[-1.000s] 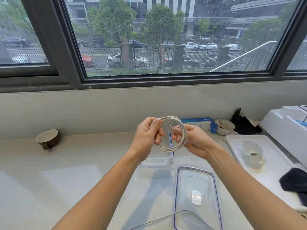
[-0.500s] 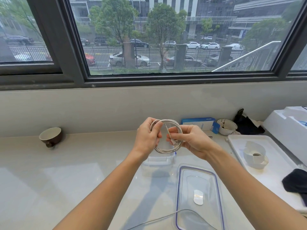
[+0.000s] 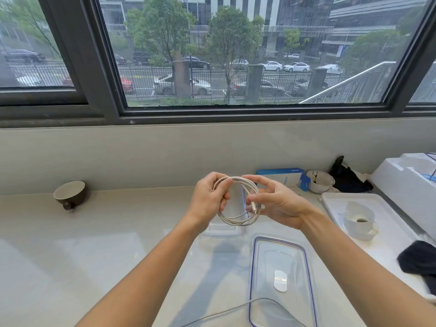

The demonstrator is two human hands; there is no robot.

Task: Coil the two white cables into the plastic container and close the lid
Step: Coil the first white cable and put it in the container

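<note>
Both hands hold one coiled white cable (image 3: 238, 204) mid-frame: the left hand (image 3: 208, 201) pinches its left side, and the right hand (image 3: 278, 204) grips the loose end at its right. The clear container (image 3: 223, 228) sits on the surface directly below and behind the coil, nearer the left hand. Its lid (image 3: 282, 279) lies lower right, long axis running away from the viewer. The second cable (image 3: 236, 308) trails along the bottom. Two cables, one container, one lid.

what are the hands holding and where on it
A coiled white cable. Left hand pinches the loop's upper left; right hand holds its right side near the plug end.
</note>
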